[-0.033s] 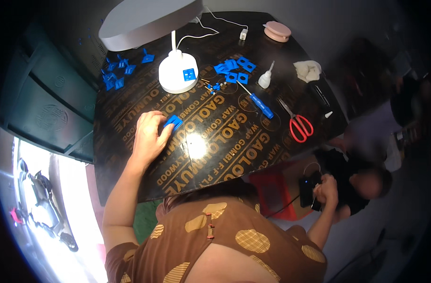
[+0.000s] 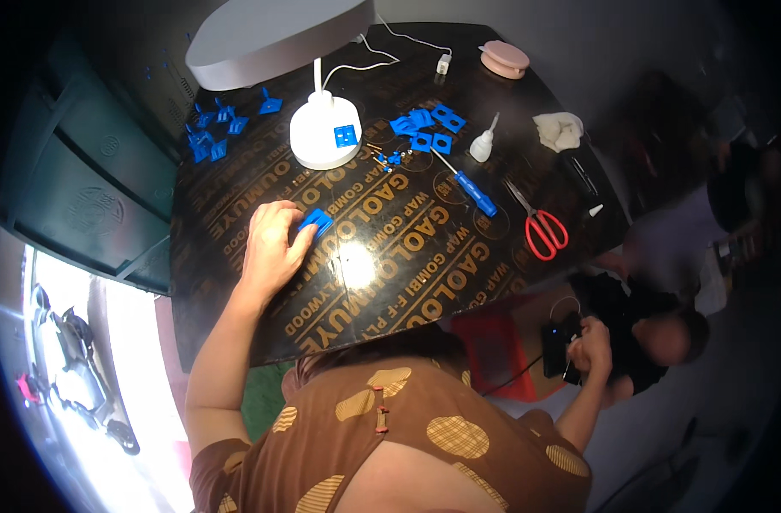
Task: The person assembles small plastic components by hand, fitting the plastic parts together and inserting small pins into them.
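On the near left part of the dark table, my left hand point(image 2: 273, 244) is closed, its thumb and fingers pinching a small blue plastic piece point(image 2: 317, 223) against the tabletop. Off the table's right edge, my right hand point(image 2: 589, 346) is held low with fingers curled. What it grips, if anything, is too small to make out. Beside it is a black device point(image 2: 556, 346) with a blue light. Another blue piece point(image 2: 346, 136) lies on the white base point(image 2: 309, 154) of the lamp.
Blue parts point(image 2: 206, 141) stand far left; flat blue plates point(image 2: 442, 143) and small screws point(image 2: 390, 160) lie mid-table. Rightward are a blue screwdriver point(image 2: 474, 192), white dropper bottle point(image 2: 484, 144), red-handled scissors point(image 2: 544, 231) and white cloth point(image 2: 559, 131). A lamp head point(image 2: 279, 43) overhangs; a person point(image 2: 638, 342) sits right.
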